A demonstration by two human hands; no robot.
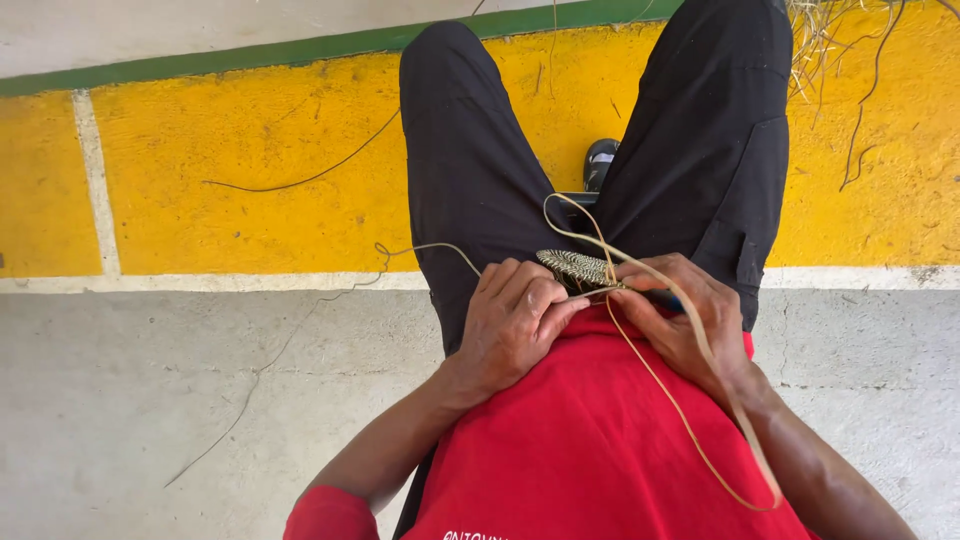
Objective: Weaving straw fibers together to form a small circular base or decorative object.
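Note:
A small round woven disc point(574, 267) of pale and dark coiled fibre rests on my lap, against my black trousers. My left hand point(515, 320) grips its near left edge with curled fingers. My right hand point(682, 312) pinches the right edge of the disc and holds a long tan fibre strip point(668, 390). The strip loops up over my thigh and trails down past my right forearm across my red shirt.
I sit on a grey concrete ledge point(130, 400) beside a yellow painted wall point(230, 170) with a green band on top. Loose thin fibres point(300, 180) lie on the yellow surface and the concrete. A bundle of dry straw point(830, 40) sits at top right. A dark shoe point(600, 162) shows between my legs.

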